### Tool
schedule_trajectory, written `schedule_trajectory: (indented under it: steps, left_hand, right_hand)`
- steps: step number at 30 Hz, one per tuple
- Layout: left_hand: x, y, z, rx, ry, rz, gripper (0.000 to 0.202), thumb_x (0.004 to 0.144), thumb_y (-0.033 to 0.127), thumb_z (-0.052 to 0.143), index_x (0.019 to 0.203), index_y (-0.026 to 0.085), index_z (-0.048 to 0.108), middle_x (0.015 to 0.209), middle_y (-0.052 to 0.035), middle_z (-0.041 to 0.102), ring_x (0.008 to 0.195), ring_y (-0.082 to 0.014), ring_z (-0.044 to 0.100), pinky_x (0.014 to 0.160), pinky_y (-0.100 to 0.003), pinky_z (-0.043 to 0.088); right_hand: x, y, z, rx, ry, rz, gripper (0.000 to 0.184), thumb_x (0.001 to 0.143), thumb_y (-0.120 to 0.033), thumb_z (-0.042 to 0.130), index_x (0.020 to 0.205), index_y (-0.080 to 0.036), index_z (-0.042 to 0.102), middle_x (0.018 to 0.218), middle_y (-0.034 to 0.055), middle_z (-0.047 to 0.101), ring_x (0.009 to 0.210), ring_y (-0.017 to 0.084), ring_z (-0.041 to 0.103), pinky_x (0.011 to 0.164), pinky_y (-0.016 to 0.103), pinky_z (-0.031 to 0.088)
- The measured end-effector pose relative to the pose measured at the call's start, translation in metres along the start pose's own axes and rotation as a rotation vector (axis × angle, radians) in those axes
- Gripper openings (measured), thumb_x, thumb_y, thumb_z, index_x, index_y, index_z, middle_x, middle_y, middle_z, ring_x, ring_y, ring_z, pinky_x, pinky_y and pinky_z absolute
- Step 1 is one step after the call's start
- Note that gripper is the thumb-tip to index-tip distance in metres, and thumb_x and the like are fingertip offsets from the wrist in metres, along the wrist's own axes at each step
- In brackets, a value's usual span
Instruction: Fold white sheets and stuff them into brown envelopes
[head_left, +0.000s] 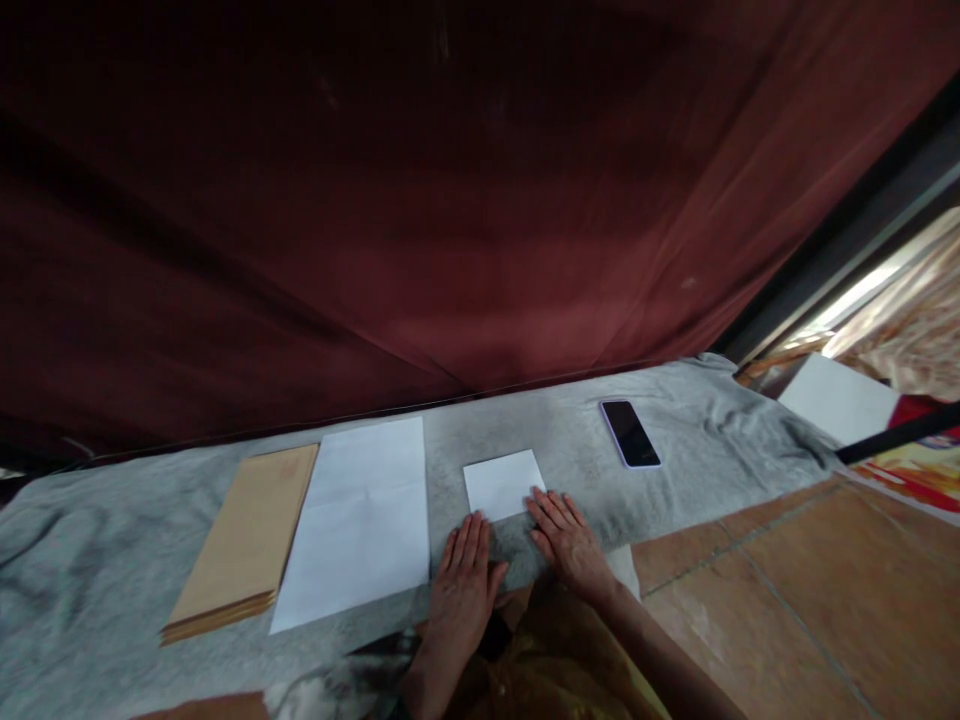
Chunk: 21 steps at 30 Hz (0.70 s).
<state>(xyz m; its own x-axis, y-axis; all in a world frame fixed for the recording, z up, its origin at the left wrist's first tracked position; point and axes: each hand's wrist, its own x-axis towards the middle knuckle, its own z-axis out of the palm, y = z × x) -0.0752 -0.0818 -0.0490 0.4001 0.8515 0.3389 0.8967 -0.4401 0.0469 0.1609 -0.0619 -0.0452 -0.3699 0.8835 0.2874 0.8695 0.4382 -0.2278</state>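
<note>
A small white piece of paper (501,484), probably folded, lies flat on the grey cloth in front of me. My left hand (463,575) rests palm down with its fingertips by the paper's near left corner, fingers stretched out. Lying flat as well, my right hand (570,540) has its fingertips on the near right corner of the paper. Neither hand grips anything. Left of my left hand is a larger stack or sheet of white paper (360,520), and beside that a pile of brown paper envelopes or bags (244,540).
A phone (630,434) with a dark screen and a pale purple edge lies to the right on the grey cloth (712,450). Dark red fabric (480,250) hangs behind the surface. Brown floor tiles (787,580) and a white box (838,398) are at the right.
</note>
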Motion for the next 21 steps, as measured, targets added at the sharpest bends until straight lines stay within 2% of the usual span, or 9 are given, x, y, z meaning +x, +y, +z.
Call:
schedule_trajectory:
  steps: [4, 7, 10, 14, 16, 21]
  left_hand:
    - [-0.002, 0.000, 0.002, 0.026, 0.026, -0.041, 0.053, 0.099, 0.034, 0.047, 0.146, 0.010, 0.048, 0.149, -0.0163, 0.053, 0.140, -0.0277, 0.048, 0.109, -0.046, 0.048]
    - [-0.001, -0.001, 0.002, 0.037, 0.015, -0.028, 0.048, 0.099, 0.033, 0.047, 0.140, 0.009, 0.054, 0.145, -0.0177, 0.057, 0.136, -0.0282, 0.053, 0.107, -0.045, 0.050]
    - [0.005, -0.003, 0.000, 0.056, -0.017, -0.025, 0.040, 0.097, 0.021, 0.046, 0.133, 0.008, 0.060, 0.139, -0.0173, 0.062, 0.131, -0.0273, 0.057, 0.108, -0.044, 0.050]
    - [0.019, -0.008, 0.001, 0.065, -0.054, 0.015, 0.049, 0.087, 0.003, 0.044, 0.133, 0.008, 0.060, 0.145, -0.0176, 0.057, 0.138, -0.0277, 0.050, 0.112, -0.043, 0.045]
    - [0.027, -0.011, 0.004, 0.070, -0.072, 0.047, 0.051, 0.086, 0.001, 0.044, 0.134, 0.008, 0.059, 0.146, -0.0182, 0.055, 0.139, -0.0273, 0.049, 0.112, -0.042, 0.045]
    - [0.043, -0.012, 0.012, 0.137, -0.146, 0.107, 0.046, 0.087, 0.003, 0.047, 0.131, 0.008, 0.061, 0.138, -0.0214, 0.061, 0.130, -0.0289, 0.058, 0.105, -0.043, 0.050]
  right_hand:
    - [0.005, 0.002, 0.000, -0.008, 0.011, 0.011, 0.049, 0.102, -0.028, 0.048, 0.151, -0.021, 0.044, 0.157, 0.0094, 0.043, 0.145, 0.028, 0.040, 0.118, 0.051, 0.036]
    - [0.018, -0.002, 0.002, 0.014, 0.008, -0.036, 0.048, 0.101, -0.026, 0.049, 0.149, -0.017, 0.047, 0.156, 0.0113, 0.045, 0.146, 0.028, 0.038, 0.118, 0.051, 0.036]
    - [0.033, -0.011, 0.007, 0.058, 0.004, -0.121, 0.049, 0.099, -0.024, 0.051, 0.147, -0.018, 0.049, 0.155, 0.0103, 0.046, 0.146, 0.027, 0.038, 0.120, 0.051, 0.033]
    - [0.046, -0.020, 0.017, 0.081, -0.016, -0.172, 0.047, 0.098, -0.024, 0.051, 0.145, -0.020, 0.051, 0.154, 0.0095, 0.048, 0.145, 0.026, 0.040, 0.121, 0.052, 0.031]
    - [0.048, -0.021, 0.019, 0.088, -0.029, -0.162, 0.048, 0.097, -0.023, 0.050, 0.145, -0.020, 0.051, 0.153, 0.0096, 0.049, 0.144, 0.026, 0.041, 0.120, 0.053, 0.032]
    - [0.051, -0.018, 0.020, 0.142, -0.045, -0.119, 0.049, 0.095, -0.020, 0.050, 0.144, -0.021, 0.052, 0.151, 0.0094, 0.051, 0.140, 0.025, 0.046, 0.119, 0.051, 0.034]
